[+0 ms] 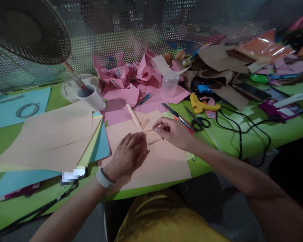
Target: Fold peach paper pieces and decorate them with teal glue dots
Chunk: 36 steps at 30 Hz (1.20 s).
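Peach paper piece (151,136) at frame centre on the bench (242,134) is pressed flat under left hand (131,153); its edge is pinched by right hand (171,131). Crease best kept aligned, pressed firmly.

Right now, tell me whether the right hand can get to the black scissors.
Probably yes. The right hand pinches the folded peach paper, and the scissors lie just beyond it on the green table, only a red cutter between them.

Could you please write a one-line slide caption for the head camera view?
Left hand presses flat while right hand pinches a folded peach paper piece on the green table.
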Motion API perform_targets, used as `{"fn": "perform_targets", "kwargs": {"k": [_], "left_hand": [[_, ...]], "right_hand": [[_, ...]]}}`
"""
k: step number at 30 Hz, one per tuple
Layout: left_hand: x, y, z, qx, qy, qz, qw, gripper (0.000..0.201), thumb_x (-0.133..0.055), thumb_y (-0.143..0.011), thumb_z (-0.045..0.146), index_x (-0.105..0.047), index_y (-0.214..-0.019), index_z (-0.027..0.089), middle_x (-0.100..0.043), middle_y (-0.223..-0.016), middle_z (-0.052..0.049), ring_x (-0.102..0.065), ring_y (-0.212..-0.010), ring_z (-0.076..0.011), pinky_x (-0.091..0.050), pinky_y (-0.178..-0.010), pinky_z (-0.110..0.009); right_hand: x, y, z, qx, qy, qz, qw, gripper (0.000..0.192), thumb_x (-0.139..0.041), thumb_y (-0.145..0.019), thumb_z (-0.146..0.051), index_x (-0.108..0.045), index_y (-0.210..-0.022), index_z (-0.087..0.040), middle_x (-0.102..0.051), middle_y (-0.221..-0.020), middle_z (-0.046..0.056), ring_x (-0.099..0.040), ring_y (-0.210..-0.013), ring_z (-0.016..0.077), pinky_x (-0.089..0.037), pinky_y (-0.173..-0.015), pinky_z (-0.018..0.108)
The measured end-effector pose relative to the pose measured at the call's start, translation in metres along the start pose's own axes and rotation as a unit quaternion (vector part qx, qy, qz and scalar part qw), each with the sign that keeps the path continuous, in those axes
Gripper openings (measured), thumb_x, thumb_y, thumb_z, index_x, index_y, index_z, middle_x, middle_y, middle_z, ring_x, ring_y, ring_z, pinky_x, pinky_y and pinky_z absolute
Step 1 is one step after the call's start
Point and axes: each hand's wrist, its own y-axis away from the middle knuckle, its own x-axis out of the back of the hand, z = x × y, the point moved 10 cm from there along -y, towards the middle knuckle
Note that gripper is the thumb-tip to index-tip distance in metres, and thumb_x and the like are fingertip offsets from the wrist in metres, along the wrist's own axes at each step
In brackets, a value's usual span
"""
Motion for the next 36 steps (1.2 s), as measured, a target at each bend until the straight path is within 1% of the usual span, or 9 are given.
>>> {"fn": "perform_targets", "kwargs": {"k": [4, 7, 11, 14, 17, 20, 26, 32, 36], "left_hand": [[0.0, -0.001, -0.001, -0.001, -0.001, 0.007, 1.0, 0.043, -0.049, -0.097, 0.037, -0.053, -0.135, 0.018, -0.057, -0.138, -0.011, -0.052, -0.127, -0.0288, -0.039, -0.114, -0.049], [0.0, 0.0, -0.003, 0.007, -0.003, 0.015, 1.0, 0.049, -0.05, -0.097, 0.039, -0.046, -0.142, 0.019, -0.055, -0.141, -0.011, -0.052, -0.127, -0.0291, -0.04, -0.113, -0.049], [-0.005, 0.001, -0.006, 0.01, -0.009, 0.002, 1.0, 0.057, -0.048, -0.097, 0.04, -0.038, -0.149, 0.019, -0.047, -0.151, -0.011, -0.045, -0.136, -0.0288, -0.038, -0.115, -0.047], [-0.011, 0.002, -0.007, 0.004, -0.015, -0.017, 1.0, 0.056, -0.045, -0.099, 0.041, -0.04, -0.148, 0.016, -0.049, -0.151, -0.011, -0.045, -0.139, -0.0263, -0.033, -0.119, -0.047], [-0.014, 0.002, -0.007, 0.002, -0.014, -0.028, 1.0, 0.056, -0.044, -0.099, 0.04, -0.04, -0.148, 0.014, -0.048, -0.151, -0.012, -0.043, -0.141, -0.0252, -0.031, -0.119, -0.046], [-0.012, 0.001, -0.007, 0.001, -0.004, -0.024, 1.0, 0.057, -0.044, -0.099, 0.04, -0.039, -0.149, 0.015, -0.048, -0.151, -0.012, -0.043, -0.141, -0.0253, -0.033, -0.119, -0.047], [-0.01, 0.0, -0.005, -0.003, -0.009, -0.035, 0.999, 0.056, -0.044, -0.1, 0.041, -0.041, -0.148, 0.014, -0.048, -0.151, -0.013, -0.043, -0.141, -0.0259, -0.034, -0.118, -0.048], [-0.008, -0.001, -0.004, -0.001, -0.003, -0.024, 1.0, 0.055, -0.046, -0.099, 0.039, -0.042, -0.148, 0.015, -0.051, -0.148, -0.013, -0.045, -0.14, -0.0276, -0.035, -0.117, -0.05], [-0.007, -0.001, -0.003, -0.003, -0.011, -0.026, 1.0, 0.053, -0.045, -0.099, 0.041, -0.044, -0.146, 0.015, -0.051, -0.149, -0.013, -0.045, -0.14, -0.0271, -0.035, -0.117, -0.049]], "right_hand": [[-0.027, 0.008, 0.026, -0.171, -0.071, -0.157, 0.97, 0.009, -0.055, -0.093, -0.026, -0.058, -0.096, -0.017, -0.054, -0.051, -0.007, -0.048, -0.041, 0.0082, -0.034, -0.042, 0.02], [-0.044, 0.011, 0.039, -0.228, -0.099, -0.202, 0.947, 0.007, -0.056, -0.094, -0.021, -0.054, -0.1, -0.017, -0.053, -0.05, -0.008, -0.045, -0.035, 0.0071, -0.032, -0.036, 0.018], [-0.051, 0.006, 0.042, -0.235, -0.137, -0.2, 0.941, 0.003, -0.055, -0.095, -0.016, -0.052, -0.095, -0.017, -0.051, -0.047, -0.01, -0.043, -0.031, 0.0066, -0.036, -0.035, 0.018], [-0.054, 0.006, 0.042, -0.241, -0.149, -0.212, 0.935, 0.005, -0.055, -0.095, -0.017, -0.051, -0.092, -0.017, -0.053, -0.046, -0.009, -0.044, -0.029, 0.007, -0.035, -0.034, 0.018], [-0.053, 0.01, 0.04, -0.238, -0.135, -0.222, 0.936, 0.009, -0.056, -0.095, -0.021, -0.05, -0.099, -0.016, -0.056, -0.047, -0.008, -0.047, -0.029, 0.0087, -0.036, -0.033, 0.019], [-0.055, 0.015, 0.039, -0.238, -0.124, -0.234, 0.935, 0.016, -0.058, -0.094, -0.024, -0.048, -0.104, -0.017, -0.057, -0.048, -0.008, -0.049, -0.03, 0.0097, -0.037, -0.033, 0.019], [-0.058, 0.016, 0.046, -0.257, -0.151, -0.226, 0.928, 0.009, -0.054, -0.096, -0.024, -0.048, -0.094, -0.018, -0.052, -0.043, -0.009, -0.048, -0.029, 0.0088, -0.031, -0.032, 0.017], [-0.063, 0.02, 0.043, -0.27, -0.207, -0.262, 0.903, 0.009, -0.051, -0.098, -0.025, -0.048, -0.1, -0.017, -0.063, -0.051, -0.003, -0.055, -0.034, 0.009, -0.029, -0.033, 0.015], [-0.064, 0.021, 0.044, -0.263, -0.185, -0.247, 0.914, 0.012, -0.053, -0.098, -0.027, -0.045, -0.096, -0.019, -0.059, -0.047, -0.006, -0.056, -0.034, 0.01, -0.031, -0.033, 0.015]]}}
